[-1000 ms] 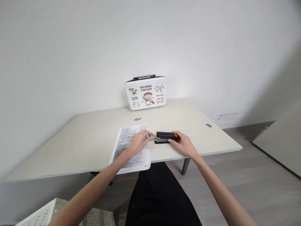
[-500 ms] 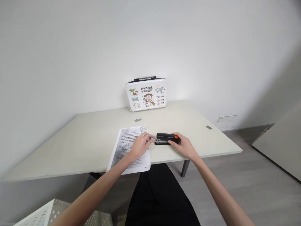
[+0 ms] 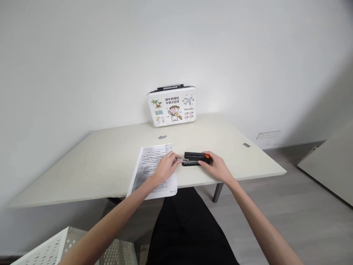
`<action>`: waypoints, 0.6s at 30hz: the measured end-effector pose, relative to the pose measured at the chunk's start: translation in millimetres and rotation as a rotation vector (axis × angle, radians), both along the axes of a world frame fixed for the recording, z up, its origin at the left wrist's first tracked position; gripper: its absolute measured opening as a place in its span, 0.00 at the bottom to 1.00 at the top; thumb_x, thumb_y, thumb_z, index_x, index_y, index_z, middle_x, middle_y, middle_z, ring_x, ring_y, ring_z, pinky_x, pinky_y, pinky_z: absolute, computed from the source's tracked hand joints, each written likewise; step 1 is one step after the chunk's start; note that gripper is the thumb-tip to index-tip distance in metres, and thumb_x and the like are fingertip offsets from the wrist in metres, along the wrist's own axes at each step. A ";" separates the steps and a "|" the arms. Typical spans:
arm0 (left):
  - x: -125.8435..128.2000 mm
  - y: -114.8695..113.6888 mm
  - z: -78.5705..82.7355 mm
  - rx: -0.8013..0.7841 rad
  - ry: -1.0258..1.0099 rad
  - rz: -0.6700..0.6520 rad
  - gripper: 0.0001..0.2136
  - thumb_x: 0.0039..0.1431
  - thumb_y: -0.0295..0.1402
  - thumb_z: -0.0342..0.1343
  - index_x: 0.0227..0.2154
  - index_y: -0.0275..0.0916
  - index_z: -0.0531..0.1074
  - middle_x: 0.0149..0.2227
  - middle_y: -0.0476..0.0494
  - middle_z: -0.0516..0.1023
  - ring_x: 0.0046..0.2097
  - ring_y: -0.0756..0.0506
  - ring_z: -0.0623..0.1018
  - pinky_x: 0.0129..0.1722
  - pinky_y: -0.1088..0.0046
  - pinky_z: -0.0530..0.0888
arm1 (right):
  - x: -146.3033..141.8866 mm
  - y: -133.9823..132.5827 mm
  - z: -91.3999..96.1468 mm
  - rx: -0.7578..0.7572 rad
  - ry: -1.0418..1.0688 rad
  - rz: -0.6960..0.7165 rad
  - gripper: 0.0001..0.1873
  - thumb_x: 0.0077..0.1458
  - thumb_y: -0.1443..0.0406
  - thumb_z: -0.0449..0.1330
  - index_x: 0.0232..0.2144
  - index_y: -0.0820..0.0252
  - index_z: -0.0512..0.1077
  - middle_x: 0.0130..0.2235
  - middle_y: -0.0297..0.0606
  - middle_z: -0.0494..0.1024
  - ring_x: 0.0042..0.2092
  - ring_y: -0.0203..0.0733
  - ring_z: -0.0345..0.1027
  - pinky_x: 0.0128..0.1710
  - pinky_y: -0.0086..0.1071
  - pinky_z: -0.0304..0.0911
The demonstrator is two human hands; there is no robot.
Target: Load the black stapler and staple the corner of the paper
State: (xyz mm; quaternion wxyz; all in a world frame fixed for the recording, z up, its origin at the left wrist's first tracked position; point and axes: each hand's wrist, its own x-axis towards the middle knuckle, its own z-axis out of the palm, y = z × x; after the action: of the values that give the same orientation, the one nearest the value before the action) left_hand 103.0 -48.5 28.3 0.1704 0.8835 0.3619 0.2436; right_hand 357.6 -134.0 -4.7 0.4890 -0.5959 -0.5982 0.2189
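Observation:
A black stapler (image 3: 193,158) with an orange rear end lies on the pale table (image 3: 110,165), just right of a printed sheet of paper (image 3: 154,167). My right hand (image 3: 216,167) grips the stapler's rear. My left hand (image 3: 165,167) rests over the sheet's right edge, its fingertips pinched on a thin silvery strip at the stapler's open front. The stapler's top is slightly raised over its base.
A white cartoon-printed case (image 3: 172,106) with a black handle stands against the wall at the table's back. Small grey staple strips lie at mid-table (image 3: 162,137) and near the right edge (image 3: 246,145). A white perforated bin (image 3: 52,250) sits on the floor, lower left.
My hands and the stapler have hardly moved; the view shifted slightly as my head moved. My left fingertips stay at the stapler's front.

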 end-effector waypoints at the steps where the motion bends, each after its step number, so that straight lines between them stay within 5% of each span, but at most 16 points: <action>1: 0.1 0.4 -0.3 -0.003 0.002 -0.004 0.10 0.74 0.41 0.53 0.45 0.42 0.77 0.46 0.45 0.78 0.42 0.43 0.78 0.44 0.66 0.73 | 0.1 -0.1 -0.2 -0.004 -0.001 0.001 0.20 0.57 0.52 0.63 0.48 0.55 0.74 0.49 0.43 0.83 0.50 0.52 0.76 0.53 0.44 0.69; 18: -1.8 -3.4 4.1 -0.012 -0.045 -0.026 0.11 0.73 0.43 0.54 0.41 0.44 0.76 0.45 0.46 0.80 0.43 0.43 0.79 0.43 0.65 0.73 | -0.2 0.0 -0.9 -0.006 0.007 0.003 0.20 0.58 0.51 0.63 0.48 0.54 0.74 0.49 0.42 0.83 0.50 0.51 0.77 0.53 0.44 0.70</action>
State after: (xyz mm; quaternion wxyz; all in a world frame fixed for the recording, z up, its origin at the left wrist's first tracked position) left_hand 101.2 -52.0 32.3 0.1869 0.8814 0.3480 0.2589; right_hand 357.5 -134.0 -5.5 0.4889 -0.5956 -0.5968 0.2237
